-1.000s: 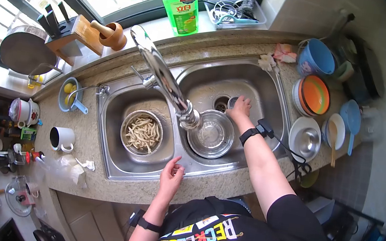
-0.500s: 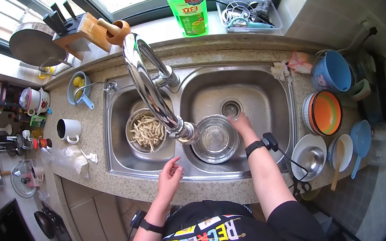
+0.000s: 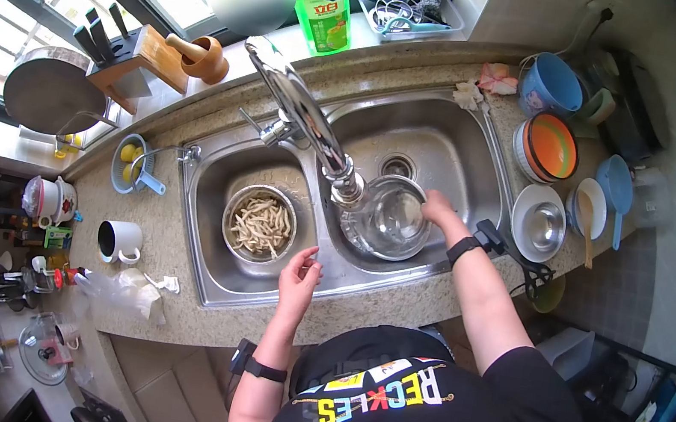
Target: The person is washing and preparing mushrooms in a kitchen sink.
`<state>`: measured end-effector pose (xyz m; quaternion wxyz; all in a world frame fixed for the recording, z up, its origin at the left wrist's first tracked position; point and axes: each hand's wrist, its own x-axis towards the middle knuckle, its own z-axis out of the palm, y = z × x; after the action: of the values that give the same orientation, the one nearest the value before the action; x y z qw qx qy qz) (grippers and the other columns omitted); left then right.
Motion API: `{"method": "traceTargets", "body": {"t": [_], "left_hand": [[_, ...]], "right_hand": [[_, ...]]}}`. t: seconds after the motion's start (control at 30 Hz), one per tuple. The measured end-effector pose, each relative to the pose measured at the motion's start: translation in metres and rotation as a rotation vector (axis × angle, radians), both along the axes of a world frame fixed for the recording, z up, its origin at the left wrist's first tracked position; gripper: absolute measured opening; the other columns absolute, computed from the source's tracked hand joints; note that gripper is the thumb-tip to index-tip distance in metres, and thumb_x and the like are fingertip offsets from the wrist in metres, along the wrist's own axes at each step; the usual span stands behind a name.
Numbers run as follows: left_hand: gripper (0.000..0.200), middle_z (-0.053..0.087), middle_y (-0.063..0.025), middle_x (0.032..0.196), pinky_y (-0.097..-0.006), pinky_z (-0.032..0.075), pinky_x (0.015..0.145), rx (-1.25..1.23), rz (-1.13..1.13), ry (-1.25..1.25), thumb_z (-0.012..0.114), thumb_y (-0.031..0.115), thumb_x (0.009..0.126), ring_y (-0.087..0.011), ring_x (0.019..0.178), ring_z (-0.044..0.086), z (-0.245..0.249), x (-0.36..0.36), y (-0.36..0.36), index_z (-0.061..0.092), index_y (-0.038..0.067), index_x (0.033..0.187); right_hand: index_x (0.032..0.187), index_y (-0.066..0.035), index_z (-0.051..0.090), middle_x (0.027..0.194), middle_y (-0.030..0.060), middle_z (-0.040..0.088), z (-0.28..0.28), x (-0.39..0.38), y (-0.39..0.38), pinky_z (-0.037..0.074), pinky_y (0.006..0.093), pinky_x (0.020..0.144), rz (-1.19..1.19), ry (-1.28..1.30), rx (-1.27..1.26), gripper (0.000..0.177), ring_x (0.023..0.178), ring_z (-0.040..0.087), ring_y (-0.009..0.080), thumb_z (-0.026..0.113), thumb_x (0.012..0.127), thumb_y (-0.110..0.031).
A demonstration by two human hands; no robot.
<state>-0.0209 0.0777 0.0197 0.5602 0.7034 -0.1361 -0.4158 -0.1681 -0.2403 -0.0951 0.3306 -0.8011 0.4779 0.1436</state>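
In the right sink basin, a shiny round bowl (image 3: 385,250), metal or clear glass, sits below the faucet (image 3: 304,116) and looks tilted. My right hand (image 3: 437,208) grips its right rim; the fingertips are partly hidden. Above the front rim of the sink hangs my left hand (image 3: 299,281), holding nothing, its fingers loosely bent and apart. Ahead of it, in the left sink basin, stands a metal bowl (image 3: 226,221) full of pale, finger-like pieces resembling chicken feet (image 3: 262,224).
On the right counter are stacked orange bowls (image 3: 551,146), a white bowl (image 3: 528,212), a blue bowl (image 3: 551,85) and a blue ladle (image 3: 615,185). To the left stand a white mug (image 3: 122,239) and a blue colander (image 3: 126,173). Green dish soap (image 3: 324,15) is on the sill.
My right hand has gone from near the drain to the bowl's right rim, and the bowl has shifted and tilted. My left hand stays by the sink's front. The view has turned slightly.
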Motion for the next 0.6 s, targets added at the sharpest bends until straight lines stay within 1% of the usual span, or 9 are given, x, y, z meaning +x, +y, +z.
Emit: {"method": "traceTargets", "body": {"t": [0.07,0.17,0.23,0.27,0.33,0.37,0.43,0.57,0.6], "left_hand": [[0.035,0.056,-0.0017,0.085,-0.0216,0.047,0.063,-0.012,-0.014,0.007,0.055,0.008,0.084,-0.0091,0.073,0.056,0.001,0.01,0.006,0.051,0.002,0.118],[0.036,0.056,-0.0015,0.085,-0.0212,0.047,0.062,-0.048,-0.014,-0.018,0.056,0.009,0.084,-0.0084,0.072,0.055,0.003,0.034,0.007,0.051,0.003,0.119],[0.034,0.055,-0.0015,0.081,-0.0202,0.046,0.058,-0.077,0.036,-0.027,0.054,0.005,0.084,-0.0071,0.068,0.053,0.009,0.051,0.004,0.052,0.002,0.117],[0.034,0.055,-0.0015,0.081,-0.0198,0.045,0.058,-0.081,0.015,-0.052,0.054,0.005,0.084,-0.007,0.068,0.053,0.011,0.063,0.003,0.052,0.002,0.117],[0.034,0.055,-0.0013,0.08,-0.0189,0.046,0.058,-0.129,0.042,-0.056,0.055,0.005,0.084,-0.0066,0.067,0.053,0.014,0.087,0.002,0.052,0.002,0.117],[0.034,0.056,-0.0012,0.08,-0.0187,0.046,0.058,-0.146,0.05,-0.067,0.055,0.006,0.084,-0.0065,0.067,0.054,0.018,0.099,0.001,0.052,0.002,0.117],[0.034,0.056,-0.0017,0.081,-0.0185,0.046,0.058,-0.148,0.047,-0.108,0.055,0.006,0.083,-0.0066,0.068,0.055,0.025,0.127,0.0,0.052,0.002,0.117],[0.036,0.057,-0.0021,0.084,-0.0196,0.045,0.059,-0.131,0.093,-0.253,0.057,0.01,0.083,-0.007,0.072,0.054,0.027,0.174,-0.006,0.052,0.002,0.118],[0.038,0.056,-0.0018,0.084,-0.0197,0.044,0.059,-0.128,0.09,-0.293,0.057,0.011,0.083,-0.0068,0.073,0.054,0.027,0.183,-0.011,0.051,0.002,0.119]], "right_hand": [[0.109,-0.009,0.06,0.1,0.0208,0.061,0.043,-0.004,0.001,0.046,0.0404,0.083,0.001,0.057,-0.064,0.037,0.099,0.058,0.0322,0.053,0.072,-0.008],[0.116,-0.019,0.056,0.105,0.0193,0.06,0.081,-0.007,0.006,0.048,0.0414,0.078,0.144,0.157,-0.332,0.044,0.095,0.06,0.0315,0.054,0.074,-0.007],[0.123,-0.028,0.05,0.114,0.0154,0.057,0.103,-0.001,0.018,0.051,0.0385,0.069,0.166,0.281,-0.695,0.052,0.084,0.062,0.0292,0.052,0.076,-0.006],[0.123,-0.028,0.05,0.114,0.0154,0.057,0.107,-0.002,0.019,0.051,0.0385,0.069,0.163,0.286,-0.7,0.052,0.084,0.062,0.0292,0.052,0.076,-0.006],[0.127,-0.032,0.045,0.121,0.0114,0.051,0.118,-0.009,0.019,0.051,0.0337,0.061,0.345,0.275,-1.084,0.056,0.072,0.059,0.0239,0.051,0.077,-0.006],[0.127,-0.032,0.045,0.121,0.0114,0.051,0.126,-0.013,0.017,0.051,0.0337,0.061,0.341,0.279,-1.089,0.056,0.072,0.059,0.0239,0.051,0.077,-0.006],[0.124,-0.032,0.049,0.115,0.0089,0.055,0.152,-0.019,0.017,0.049,0.0276,0.054,0.427,0.077,-1.322,0.051,0.064,0.055,0.0194,0.053,0.077,-0.012],[0.124,-0.033,0.049,0.118,0.0072,0.054,0.184,-0.025,0.031,0.049,0.0291,0.053,0.325,0.011,-1.357,0.051,0.063,0.055,0.019,0.053,0.078,-0.012],[0.124,-0.03,0.049,0.117,0.0091,0.053,0.188,-0.025,0.038,0.05,0.0353,0.058,0.235,-0.011,-1.245,0.049,0.067,0.058,0.0237,0.051,0.08,-0.009]]}}
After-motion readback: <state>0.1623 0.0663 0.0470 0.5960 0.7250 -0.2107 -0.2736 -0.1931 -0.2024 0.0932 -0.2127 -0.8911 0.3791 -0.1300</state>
